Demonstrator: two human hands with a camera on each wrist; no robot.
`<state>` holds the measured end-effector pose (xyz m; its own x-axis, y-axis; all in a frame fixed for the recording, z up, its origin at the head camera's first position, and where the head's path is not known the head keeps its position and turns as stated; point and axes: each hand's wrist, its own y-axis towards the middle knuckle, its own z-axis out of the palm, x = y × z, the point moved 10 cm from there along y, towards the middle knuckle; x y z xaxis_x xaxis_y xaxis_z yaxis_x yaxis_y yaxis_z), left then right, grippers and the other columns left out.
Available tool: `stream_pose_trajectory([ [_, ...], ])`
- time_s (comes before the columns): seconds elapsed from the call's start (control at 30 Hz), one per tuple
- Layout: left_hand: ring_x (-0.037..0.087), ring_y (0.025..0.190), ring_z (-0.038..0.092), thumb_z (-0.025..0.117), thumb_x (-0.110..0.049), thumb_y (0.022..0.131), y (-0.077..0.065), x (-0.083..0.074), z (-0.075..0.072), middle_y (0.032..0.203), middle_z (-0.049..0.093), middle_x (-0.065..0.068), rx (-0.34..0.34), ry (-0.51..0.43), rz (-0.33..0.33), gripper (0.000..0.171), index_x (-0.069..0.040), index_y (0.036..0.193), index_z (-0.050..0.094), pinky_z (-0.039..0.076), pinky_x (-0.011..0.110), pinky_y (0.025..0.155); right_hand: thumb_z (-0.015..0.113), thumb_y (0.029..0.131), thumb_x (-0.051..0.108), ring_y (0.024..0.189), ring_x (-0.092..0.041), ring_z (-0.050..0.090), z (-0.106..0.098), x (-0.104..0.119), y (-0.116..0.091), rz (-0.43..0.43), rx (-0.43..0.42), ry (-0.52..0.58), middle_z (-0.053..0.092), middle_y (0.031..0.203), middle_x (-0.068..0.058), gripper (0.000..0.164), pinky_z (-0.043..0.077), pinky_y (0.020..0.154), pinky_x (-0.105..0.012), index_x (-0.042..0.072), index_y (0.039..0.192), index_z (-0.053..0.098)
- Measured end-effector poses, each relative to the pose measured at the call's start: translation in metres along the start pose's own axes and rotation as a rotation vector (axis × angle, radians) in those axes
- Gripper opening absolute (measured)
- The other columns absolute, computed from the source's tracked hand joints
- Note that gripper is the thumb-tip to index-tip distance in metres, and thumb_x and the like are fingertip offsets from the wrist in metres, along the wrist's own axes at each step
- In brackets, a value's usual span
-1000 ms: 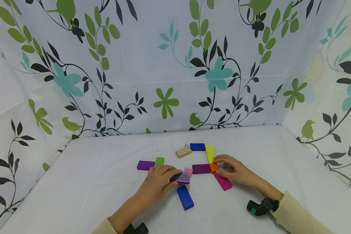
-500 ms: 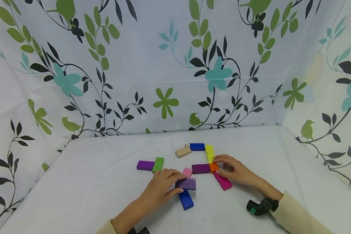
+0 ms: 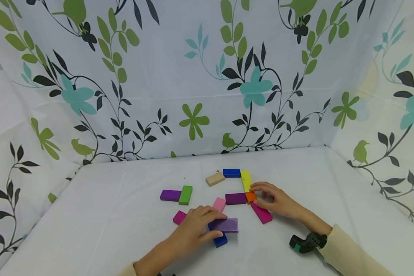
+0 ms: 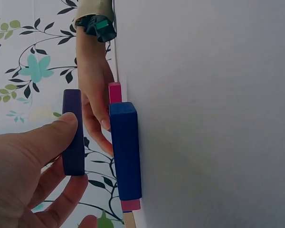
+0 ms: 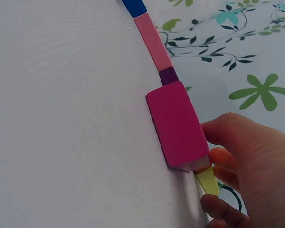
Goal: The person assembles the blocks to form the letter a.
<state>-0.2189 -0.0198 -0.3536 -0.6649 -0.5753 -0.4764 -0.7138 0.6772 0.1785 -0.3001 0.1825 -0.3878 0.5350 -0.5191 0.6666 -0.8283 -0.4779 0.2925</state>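
Note:
My left hand (image 3: 191, 228) pinches a purple block (image 3: 229, 225) by its left end, thumb against fingers. In the left wrist view the purple block (image 4: 74, 133) is off the table, apart from a blue block (image 4: 125, 152) that lies flat. Seen from the head, it partly covers that blue block (image 3: 221, 241). My right hand (image 3: 277, 199) rests with loosely bent fingers beside an orange block (image 3: 250, 197), between a yellow block (image 3: 246, 181) and a magenta block (image 3: 262, 213). In the right wrist view its thumb is at the edge of the magenta block (image 5: 178, 126).
A dark purple block (image 3: 236, 199) and a pink block (image 3: 219, 204) lie left of the orange one. Further back are another blue block (image 3: 231, 173) and a tan block (image 3: 215, 179). To the left lie purple (image 3: 170, 195), green (image 3: 185, 195) and magenta (image 3: 179, 217) blocks.
My left hand has carried the purple block right and toward me, from over the pink block to over the blue one. The left magenta block has come into view. My right hand stays put.

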Motion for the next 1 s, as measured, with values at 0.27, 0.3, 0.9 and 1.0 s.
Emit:
stream_pose_trajectory([
  [0.27,0.012,0.111,0.052,0.063,-0.034,0.095,-0.003,-0.011,0.005,0.120,0.060,-0.006,0.009,0.000,0.041,0.033,-0.023,0.126,0.062,0.041,0.040,0.095,0.069,0.090,0.014,0.093,-0.015,0.051,-0.001,0.003,0.002,-0.017,-0.008,-0.001,0.054,0.132,-0.017,0.036,0.043,0.068,-0.022,0.007,0.124,0.062],
  [0.3,0.012,0.111,0.052,0.063,-0.033,0.095,-0.003,-0.012,0.006,0.120,0.060,-0.006,0.006,-0.001,0.050,0.033,-0.023,0.126,0.062,0.041,0.041,0.095,0.069,0.090,0.014,0.093,-0.014,0.051,0.000,0.003,0.002,-0.019,-0.009,-0.001,0.054,0.132,-0.017,0.035,0.043,0.068,-0.022,0.007,0.124,0.062],
  [0.9,0.005,0.114,0.051,0.057,-0.039,0.098,-0.007,-0.030,0.024,0.119,0.059,-0.010,0.075,0.015,0.135,0.034,-0.024,0.128,0.061,0.040,0.044,0.100,0.069,0.090,0.014,0.093,-0.015,0.051,-0.001,0.002,0.001,-0.014,-0.005,-0.012,0.054,0.133,-0.016,0.037,0.043,0.069,-0.022,0.007,0.125,0.062],
  [1.0,0.004,0.112,0.051,0.056,-0.040,0.098,-0.007,-0.031,0.026,0.118,0.059,-0.011,0.069,0.020,0.151,0.034,-0.024,0.128,0.061,0.040,0.043,0.099,0.069,0.090,0.014,0.093,-0.016,0.051,-0.001,0.002,0.000,-0.017,-0.005,-0.010,0.054,0.133,-0.016,0.037,0.043,0.069,-0.022,0.007,0.125,0.062],
])
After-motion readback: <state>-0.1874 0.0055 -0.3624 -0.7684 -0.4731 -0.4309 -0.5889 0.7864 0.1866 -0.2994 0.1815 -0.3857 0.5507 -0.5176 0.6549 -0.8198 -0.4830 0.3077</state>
